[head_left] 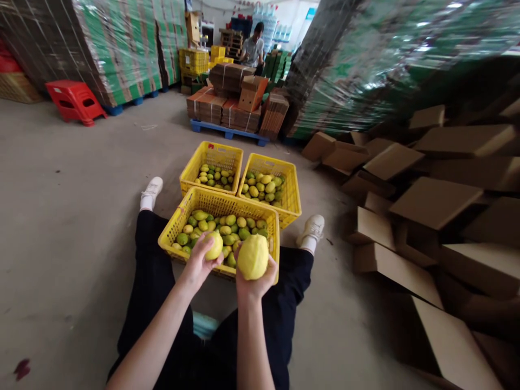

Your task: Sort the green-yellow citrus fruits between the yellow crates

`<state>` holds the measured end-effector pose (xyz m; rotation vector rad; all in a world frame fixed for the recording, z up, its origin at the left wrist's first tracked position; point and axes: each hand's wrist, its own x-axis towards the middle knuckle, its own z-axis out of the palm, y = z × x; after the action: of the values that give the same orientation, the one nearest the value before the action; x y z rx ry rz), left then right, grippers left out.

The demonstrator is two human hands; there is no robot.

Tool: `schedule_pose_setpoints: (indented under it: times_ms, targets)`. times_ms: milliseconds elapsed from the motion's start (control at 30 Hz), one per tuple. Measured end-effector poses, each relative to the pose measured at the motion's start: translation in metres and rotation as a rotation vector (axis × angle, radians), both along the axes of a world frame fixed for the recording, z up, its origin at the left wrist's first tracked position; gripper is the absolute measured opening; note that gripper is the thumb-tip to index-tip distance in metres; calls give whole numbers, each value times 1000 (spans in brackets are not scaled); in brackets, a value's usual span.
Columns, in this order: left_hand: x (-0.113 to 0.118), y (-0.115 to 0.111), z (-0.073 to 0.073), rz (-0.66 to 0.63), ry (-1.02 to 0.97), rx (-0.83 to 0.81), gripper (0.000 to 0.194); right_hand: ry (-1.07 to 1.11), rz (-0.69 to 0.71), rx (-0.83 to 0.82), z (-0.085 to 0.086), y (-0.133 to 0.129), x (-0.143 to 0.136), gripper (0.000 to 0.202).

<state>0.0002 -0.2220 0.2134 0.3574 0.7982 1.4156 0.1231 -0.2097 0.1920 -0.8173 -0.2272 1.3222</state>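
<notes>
Cupping the larger lemon [252,257], the right hand [255,286] is partly hidden

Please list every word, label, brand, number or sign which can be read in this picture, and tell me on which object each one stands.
No text can be read.
Red mark on the far-left yellow crate: too small to read.
Blue patch on the back wall, perhaps a sign: too blurred to read.
Left held fruit and right held fruit: no writing shows.
</notes>
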Motion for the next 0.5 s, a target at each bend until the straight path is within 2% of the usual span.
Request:
schedule_pose_setpoints:
  times_ms: [200, 300, 400, 500]
  targets:
    - [-2, 5, 0, -63, -77, -75, 41, 114, 70, -126, 1, 6, -8, 30]
    - [-4, 6, -2, -83, -124, -92, 35, 119, 126, -90, 1, 2, -7, 42]
    - [-5, 6, -6, -38, -150, -114, 27, 90, 154, -55, 3, -1, -5, 49]
    - [-5, 9, -12, -37, -175, -173, 24, 56, 169, -99, -2, 5, -4, 54]
